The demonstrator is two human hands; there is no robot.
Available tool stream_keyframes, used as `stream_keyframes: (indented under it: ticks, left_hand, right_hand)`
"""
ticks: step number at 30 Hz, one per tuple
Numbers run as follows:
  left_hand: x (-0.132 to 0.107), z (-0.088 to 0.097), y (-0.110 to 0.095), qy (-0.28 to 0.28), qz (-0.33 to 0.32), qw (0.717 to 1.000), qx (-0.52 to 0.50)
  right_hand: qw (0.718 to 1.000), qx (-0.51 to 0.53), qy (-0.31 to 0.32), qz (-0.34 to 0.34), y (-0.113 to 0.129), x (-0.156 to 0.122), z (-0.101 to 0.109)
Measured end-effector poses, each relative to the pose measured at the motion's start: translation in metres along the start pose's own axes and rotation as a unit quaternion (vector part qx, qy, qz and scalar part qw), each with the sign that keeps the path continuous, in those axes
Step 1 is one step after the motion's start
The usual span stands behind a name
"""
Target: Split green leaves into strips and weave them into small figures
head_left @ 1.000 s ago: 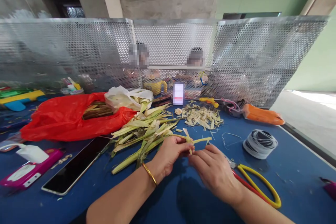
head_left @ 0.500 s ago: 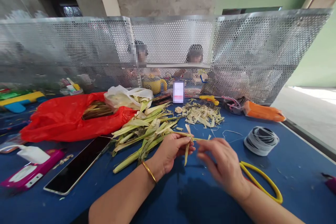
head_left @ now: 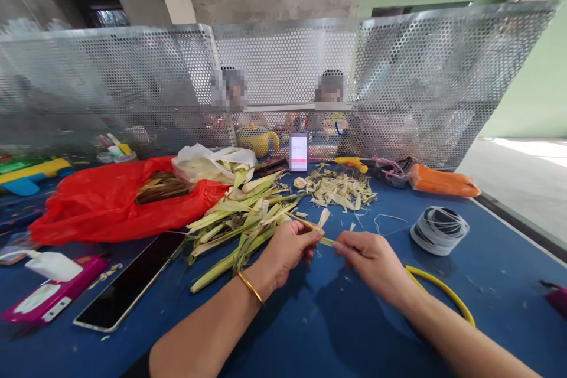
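Both of my hands are closed on a thin strip of dried corn husk [head_left: 326,241] above the blue table. My left hand [head_left: 290,251], with a gold bangle at the wrist, pinches it between thumb and fingers, and a pale husk end [head_left: 325,217] sticks up beside the fingertips. My right hand [head_left: 365,254] pinches the strip's right end, a short gap away. A heap of long green and pale husks [head_left: 234,230] lies just left of my left hand. Behind my hands is a pile of small husk scraps [head_left: 341,189].
A red plastic bag [head_left: 101,201] and a white bag [head_left: 208,162] lie left. Nearer are a dark phone [head_left: 133,283] and a magenta power strip [head_left: 57,289]. A spool of white cord [head_left: 440,230] and yellow-handled scissors [head_left: 443,286] are right. A perforated metal screen [head_left: 287,53] stands behind, people beyond.
My right hand, apart from the work and blurred before, has closed on the strip's right end. The husk piece that hung down below my left fingers no longer shows there.
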State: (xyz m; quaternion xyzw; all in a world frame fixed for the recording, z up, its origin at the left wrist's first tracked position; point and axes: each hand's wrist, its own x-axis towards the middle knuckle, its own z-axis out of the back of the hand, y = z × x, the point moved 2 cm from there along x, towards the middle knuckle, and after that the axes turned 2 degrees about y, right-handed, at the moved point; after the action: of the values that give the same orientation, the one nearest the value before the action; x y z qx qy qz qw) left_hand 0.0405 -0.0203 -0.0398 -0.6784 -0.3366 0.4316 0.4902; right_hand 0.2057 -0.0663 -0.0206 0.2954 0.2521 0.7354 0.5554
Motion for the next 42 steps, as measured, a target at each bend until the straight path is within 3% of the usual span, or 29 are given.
stream_keyframes:
  ticks: [2,5,9,14,19,24,27,30,31,33,35,37,39,42]
  left_hand:
    - [-0.002,0.0,-0.002,0.015,0.01,1.0,-0.01]
    - [-0.007,-0.004,-0.002,0.052,0.03,0.998,-0.01]
    - [-0.011,-0.01,0.002,0.078,0.066,0.995,0.007]
    - [-0.014,-0.019,0.002,0.084,0.052,0.993,0.062]
    - [-0.014,-0.02,0.002,0.097,0.047,0.99,0.096]
    - [-0.013,-0.018,0.003,0.094,0.031,0.989,0.107]
    - [-0.012,-0.018,0.004,0.076,0.02,0.991,0.108]
    - [-0.012,-0.019,0.005,0.07,0.0,0.99,0.121]
    - [-0.013,-0.02,0.006,0.076,-0.008,0.989,0.13]
    - [-0.014,-0.022,0.008,0.101,-0.024,0.982,0.16]
    - [-0.014,-0.024,0.012,0.129,-0.036,0.972,0.193]
    - [-0.015,-0.026,0.014,0.142,-0.043,0.965,0.217]
    - [-0.016,-0.026,0.014,0.128,-0.038,0.964,0.229]
    - [-0.019,-0.028,0.011,0.101,-0.036,0.965,0.239]
  right_hand:
    - [0.989,0.134,0.043,-0.053,-0.005,0.005,0.004]
    - [0.945,0.306,0.027,-0.116,-0.009,0.01,0.006]
    - [0.913,0.382,-0.014,-0.139,-0.009,0.01,-0.005]
    - [0.907,0.4,-0.056,-0.124,-0.01,0.007,-0.018]
    - [0.898,0.385,-0.165,-0.133,-0.016,0.007,-0.018]
    - [0.911,0.357,-0.167,-0.12,-0.022,0.009,-0.017]
    - [0.941,0.273,-0.17,-0.101,-0.025,0.01,-0.009]
    - [0.969,0.1,-0.224,-0.018,-0.018,0.009,0.004]
    - [0.974,0.049,-0.22,0.022,-0.013,0.008,0.006]
    - [0.986,0.012,-0.149,0.073,-0.005,0.006,0.003]
    - [0.995,0.086,-0.047,0.032,-0.002,0.005,-0.005]
    - [0.978,0.199,0.014,-0.055,-0.003,0.004,-0.014]
    - [0.956,0.271,0.001,-0.11,-0.004,0.003,-0.019]
    - [0.953,0.273,-0.084,-0.105,-0.005,0.002,-0.019]
